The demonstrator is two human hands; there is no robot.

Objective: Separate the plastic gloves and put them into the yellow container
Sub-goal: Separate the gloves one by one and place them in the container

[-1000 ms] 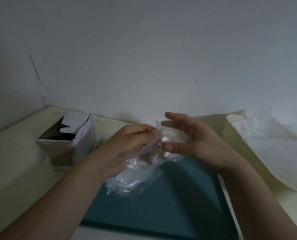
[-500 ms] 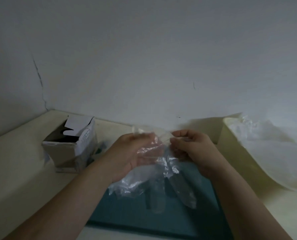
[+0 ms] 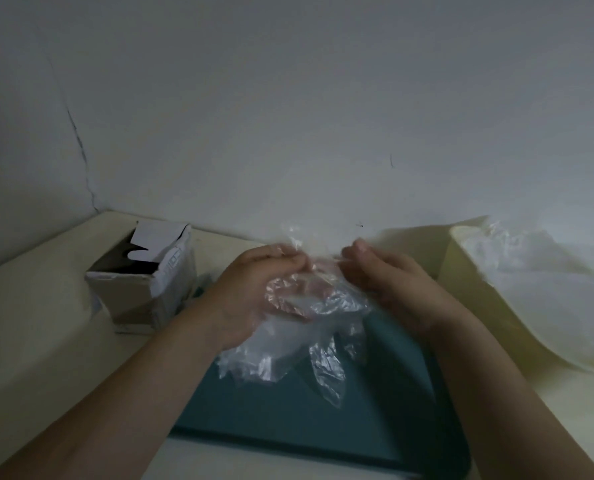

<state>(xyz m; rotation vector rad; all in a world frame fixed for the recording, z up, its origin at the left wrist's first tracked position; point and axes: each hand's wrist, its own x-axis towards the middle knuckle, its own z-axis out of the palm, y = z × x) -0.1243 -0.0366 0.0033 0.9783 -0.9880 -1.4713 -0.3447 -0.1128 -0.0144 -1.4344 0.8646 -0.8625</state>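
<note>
Now, left hand (image 3: 250,292), right hand (image 3: 395,289) pinching gloves (image 3: 288,351)

Plastic gloves (image 3: 302,327): thin clear crinkled film, glossy; box (image 3: 143,282) far left: matt cardboard; tray (image 3: 323,427): smooth matt teal plastic; yellow container (image 3: 461,289): smooth pale plastic.

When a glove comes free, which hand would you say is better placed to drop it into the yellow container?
Probably the right hand: it pinches the plastic gloves nearest the yellow container, while the left hand holds the bunch.
</note>
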